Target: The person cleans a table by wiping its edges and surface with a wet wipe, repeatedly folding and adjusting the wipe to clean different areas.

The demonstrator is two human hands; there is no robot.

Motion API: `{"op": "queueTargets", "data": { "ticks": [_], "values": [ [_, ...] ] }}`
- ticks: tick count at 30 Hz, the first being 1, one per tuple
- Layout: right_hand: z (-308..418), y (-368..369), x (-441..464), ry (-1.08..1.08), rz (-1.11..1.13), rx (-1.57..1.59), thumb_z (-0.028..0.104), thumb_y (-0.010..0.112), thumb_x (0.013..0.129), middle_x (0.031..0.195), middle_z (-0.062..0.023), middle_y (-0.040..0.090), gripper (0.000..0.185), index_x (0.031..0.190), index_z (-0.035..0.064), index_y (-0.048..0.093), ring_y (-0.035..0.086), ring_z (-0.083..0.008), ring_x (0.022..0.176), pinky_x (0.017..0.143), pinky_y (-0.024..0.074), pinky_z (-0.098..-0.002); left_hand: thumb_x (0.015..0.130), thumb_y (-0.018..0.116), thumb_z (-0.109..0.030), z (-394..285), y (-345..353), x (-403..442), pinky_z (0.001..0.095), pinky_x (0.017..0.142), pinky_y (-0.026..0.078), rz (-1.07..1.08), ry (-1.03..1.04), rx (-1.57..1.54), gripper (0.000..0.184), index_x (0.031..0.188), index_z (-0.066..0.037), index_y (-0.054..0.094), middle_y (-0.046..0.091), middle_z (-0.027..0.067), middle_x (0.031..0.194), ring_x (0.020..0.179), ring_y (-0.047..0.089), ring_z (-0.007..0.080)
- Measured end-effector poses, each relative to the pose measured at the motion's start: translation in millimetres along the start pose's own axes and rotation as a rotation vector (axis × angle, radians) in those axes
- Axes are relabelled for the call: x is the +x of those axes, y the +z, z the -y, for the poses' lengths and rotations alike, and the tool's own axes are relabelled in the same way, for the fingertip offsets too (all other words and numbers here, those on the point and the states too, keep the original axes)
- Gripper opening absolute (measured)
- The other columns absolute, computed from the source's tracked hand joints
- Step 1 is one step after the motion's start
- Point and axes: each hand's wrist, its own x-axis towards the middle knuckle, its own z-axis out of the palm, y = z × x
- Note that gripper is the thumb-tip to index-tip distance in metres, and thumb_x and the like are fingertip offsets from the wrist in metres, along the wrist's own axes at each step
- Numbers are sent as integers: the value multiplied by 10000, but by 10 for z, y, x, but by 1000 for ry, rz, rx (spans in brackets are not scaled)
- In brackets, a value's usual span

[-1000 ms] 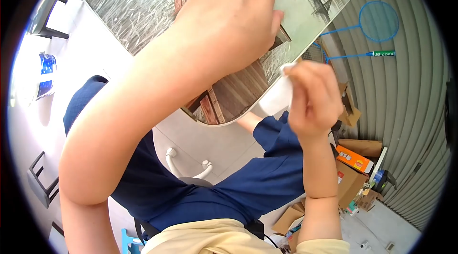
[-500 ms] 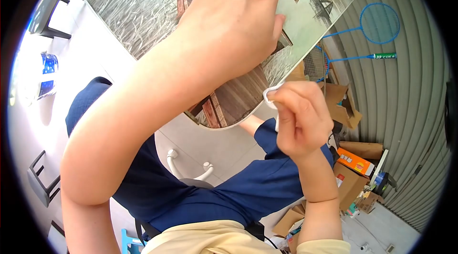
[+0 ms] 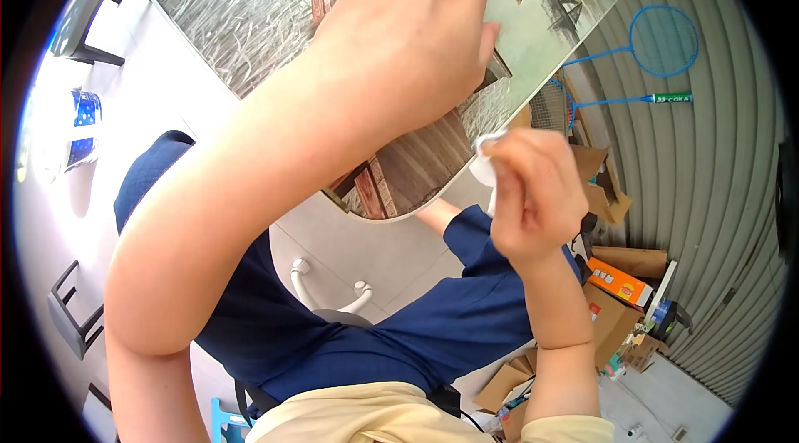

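My left hand (image 3: pixel 408 23) lies palm down over the printed tabletop (image 3: pixel 416 173), its thumb held apart from the fingers. The fingertips run past the top edge of the view, and I see nothing held in that hand. Just off the table's rounded near corner, my right hand (image 3: pixel 541 185) is closed in a pinch. Between its thumb and forefinger is a small white, soft-looking strip (image 3: pixel 484 168), blurred; whether it is tissue or cloth I cannot tell. Its lower end hangs beside the fingers.
Blue badminton rackets (image 3: pixel 663 41) lean by a ribbed grey shutter (image 3: pixel 724 177) at the right. Below them stand cardboard boxes (image 3: pixel 612 318) and an orange box (image 3: pixel 620 281). Dark chairs (image 3: pixel 79 310) are at the left, and a blue stool (image 3: pixel 226 420) shows at the bottom.
My right hand has moved slightly up and to the right with the white strip, away from the table's edge. My left hand has stayed almost still.
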Motion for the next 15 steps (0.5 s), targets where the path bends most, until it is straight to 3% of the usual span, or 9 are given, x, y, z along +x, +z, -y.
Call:
{"op": "queueTargets", "data": {
  "ticks": [5,8,15],
  "values": [
    [-52,-41,71,-81,21,-53,31,834,563,833,-102,635,387,920,2,687,593,-262,694,614,496,-333,891,595,-177,-1,-7,18,450,1085,362,17,-4,14,384,1157,87,507,547,253,1197,1233,482,385],
    [-137,8,47,-25,-57,-64,49,847,551,838,-101,637,403,918,1,686,592,-259,696,618,498,-329,892,594,-179,-4,1,-10,450,1085,362,-13,4,-1,384,1154,87,506,544,253,1201,1233,482,386],
    [6,-1,30,-83,42,43,-7,772,663,845,-112,641,244,893,-1,690,608,-274,698,652,522,-347,892,592,-177,4,6,8,450,1083,363,3,8,13,389,1163,87,503,543,251,1203,1229,485,380]
  ]
}}
